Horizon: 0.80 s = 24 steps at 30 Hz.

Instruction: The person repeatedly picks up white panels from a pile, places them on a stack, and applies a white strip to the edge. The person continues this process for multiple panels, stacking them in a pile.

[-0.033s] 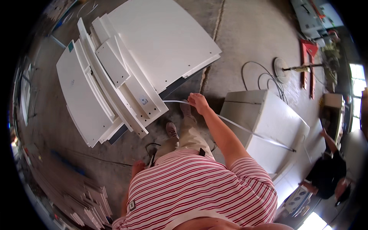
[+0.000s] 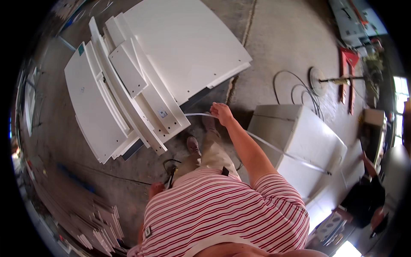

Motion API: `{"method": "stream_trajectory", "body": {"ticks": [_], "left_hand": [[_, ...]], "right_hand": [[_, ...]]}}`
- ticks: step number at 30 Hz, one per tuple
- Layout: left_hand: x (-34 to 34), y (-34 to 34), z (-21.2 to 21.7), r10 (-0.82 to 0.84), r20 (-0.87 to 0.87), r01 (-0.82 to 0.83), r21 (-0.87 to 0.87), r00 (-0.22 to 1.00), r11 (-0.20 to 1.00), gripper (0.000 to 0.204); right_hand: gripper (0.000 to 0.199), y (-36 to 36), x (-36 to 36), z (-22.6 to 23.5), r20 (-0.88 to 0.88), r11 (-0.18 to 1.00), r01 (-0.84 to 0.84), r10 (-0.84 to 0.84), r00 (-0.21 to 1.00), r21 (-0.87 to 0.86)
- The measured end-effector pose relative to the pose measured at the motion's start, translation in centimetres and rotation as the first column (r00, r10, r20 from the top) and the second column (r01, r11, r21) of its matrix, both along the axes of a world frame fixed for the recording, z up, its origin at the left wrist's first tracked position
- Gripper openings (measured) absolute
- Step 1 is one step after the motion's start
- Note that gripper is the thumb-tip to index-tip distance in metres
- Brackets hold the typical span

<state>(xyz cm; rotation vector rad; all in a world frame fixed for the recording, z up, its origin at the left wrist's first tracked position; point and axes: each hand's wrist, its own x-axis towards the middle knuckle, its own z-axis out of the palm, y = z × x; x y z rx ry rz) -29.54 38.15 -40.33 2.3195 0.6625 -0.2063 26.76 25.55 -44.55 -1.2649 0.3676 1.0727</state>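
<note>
One white strip (image 2: 282, 151) in right hand (image 2: 220, 112)

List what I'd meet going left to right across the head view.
Thin pale strips → left hand → left shoe → right hand → white boxy block → person in black → bright window.
</note>
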Motion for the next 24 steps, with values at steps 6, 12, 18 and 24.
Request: {"method": "stream_trajectory", "body": {"ticks": [6,12,18,24], "left_hand": [[0.9,-7.4,4.6,0.519,-0.553,-0.737,-0.301,0.652,0.606,0.012],[4.6,-12.4,6.4,0.581,-0.651,-0.861,-0.253,0.488,0.44,0.014],[8.3,-13.8,5.6,0.63,-0.639,-0.896,-0.265,0.44,0.357,0.017],[11.7,-11.3,4.3,0.693,-0.496,-0.85,-0.355,0.523,0.388,0.022]], "right_hand": [[0.04,11.6,3.9,-11.8,-0.221,0.981,0.088,-0.125,0.967,-0.171],[0.013,14.7,3.7,-15.3,-0.304,0.875,0.484,-0.467,0.83,-0.023],[0.012,11.1,5.8,-14.7,-0.155,0.894,0.445,-0.448,0.881,-0.055],[0.012,5.8,6.1,-14.7,-0.188,0.954,0.277,-0.294,0.937,-0.112]]}}
